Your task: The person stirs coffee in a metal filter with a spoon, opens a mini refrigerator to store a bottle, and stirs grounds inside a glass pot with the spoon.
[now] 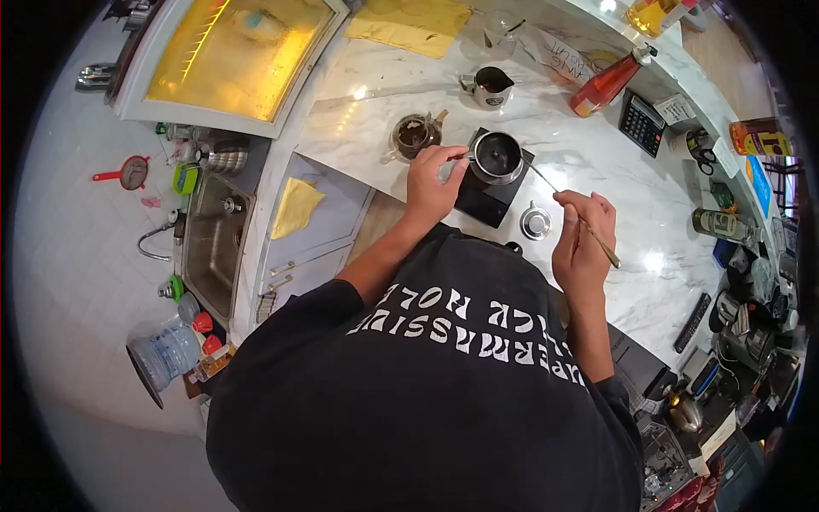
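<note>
Here, a metal cup (498, 159) with dark contents stands on a flat black base (483, 205) on the worktop (631, 200). The left hand (432, 185) has its fingers pinched on the cup's side; the right hand's (586, 239) fingers clamp a slender utensil (611, 255). A glass pot (415, 136) stands nearby.

The desk (644, 200) is brightly lit, glare being mirrored at three o'clock; yellow light is seen at eleven; edges are bowed, corners blackened.

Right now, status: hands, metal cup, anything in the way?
Left hand holding metal cup. Right hand gripping long utensil, tip near cup. Cup on black base. Possible snag: glass pot close to left hand.
</note>
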`<state>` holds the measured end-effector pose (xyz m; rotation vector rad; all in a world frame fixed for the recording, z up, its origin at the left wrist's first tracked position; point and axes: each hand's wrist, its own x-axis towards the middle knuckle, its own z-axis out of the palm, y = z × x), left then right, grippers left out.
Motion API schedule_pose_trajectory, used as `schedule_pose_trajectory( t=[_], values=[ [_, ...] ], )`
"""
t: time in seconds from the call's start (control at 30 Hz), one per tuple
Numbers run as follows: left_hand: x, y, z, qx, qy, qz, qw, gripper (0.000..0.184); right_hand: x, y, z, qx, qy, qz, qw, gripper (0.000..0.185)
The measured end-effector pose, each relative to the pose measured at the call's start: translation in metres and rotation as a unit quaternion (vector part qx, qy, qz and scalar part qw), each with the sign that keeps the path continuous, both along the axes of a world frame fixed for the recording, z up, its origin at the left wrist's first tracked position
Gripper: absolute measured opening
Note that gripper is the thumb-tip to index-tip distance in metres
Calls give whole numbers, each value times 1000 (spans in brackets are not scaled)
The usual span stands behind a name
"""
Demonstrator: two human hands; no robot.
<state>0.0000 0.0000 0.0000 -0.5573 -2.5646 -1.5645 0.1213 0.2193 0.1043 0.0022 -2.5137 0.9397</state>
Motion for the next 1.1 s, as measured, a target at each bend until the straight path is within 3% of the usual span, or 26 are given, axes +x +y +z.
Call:
schedule_pose_trajectory(
  t=[1.1],
  values=[
    [-4, 1, -1, -3, -11, -6, 1000, 19, -2, -7, 3, -2, 9, 13, 1000, 14]
  ],
)
